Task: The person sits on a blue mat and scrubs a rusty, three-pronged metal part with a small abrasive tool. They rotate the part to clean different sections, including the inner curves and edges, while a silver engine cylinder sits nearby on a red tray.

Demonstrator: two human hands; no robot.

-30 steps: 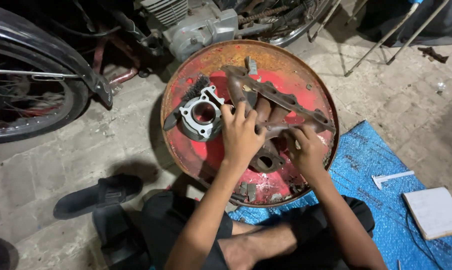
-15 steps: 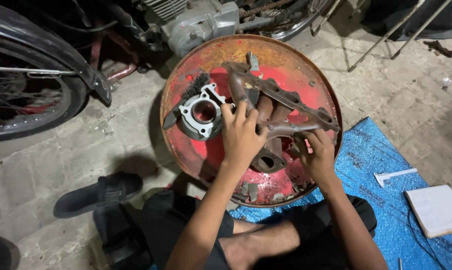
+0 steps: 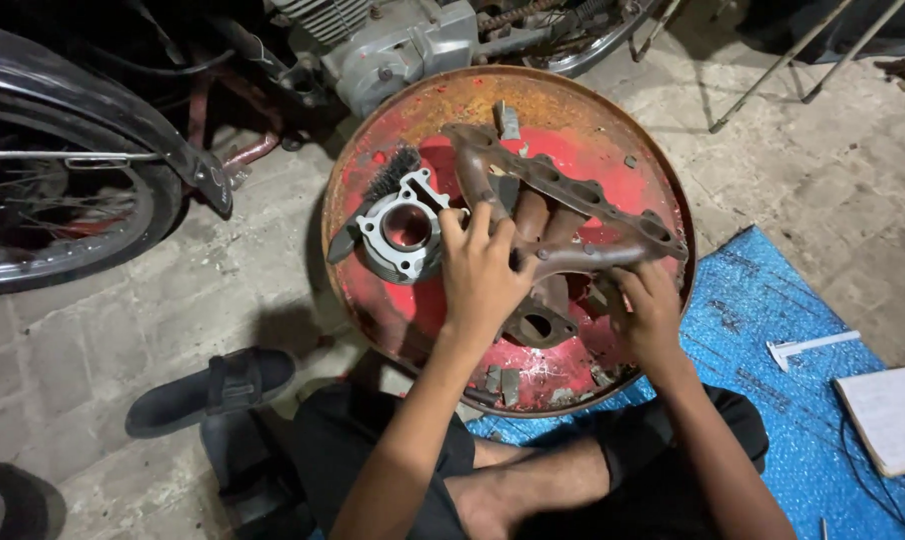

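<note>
A rusty brown exhaust manifold (image 3: 563, 215) lies across a round red metal pan (image 3: 573, 120). My left hand (image 3: 483, 275) grips the manifold's near left part, fingers wrapped over it. My right hand (image 3: 648, 315) presses against the manifold's lower right edge; whether it holds something small I cannot tell. A grey finned engine cylinder (image 3: 405, 232) sits in the pan just left of my left hand, with a black wire brush (image 3: 388, 180) lying behind it.
A motorcycle wheel (image 3: 63, 200) and engine (image 3: 393, 45) stand at the back left. A black sandal (image 3: 208, 390) lies on the paved floor. To the right, a blue sheet (image 3: 773, 400) bears a white caliper (image 3: 808, 347) and a notebook (image 3: 888, 415).
Both hands stay on the manifold. My right hand has slid slightly along its lower right edge. The view has shifted a little.
</note>
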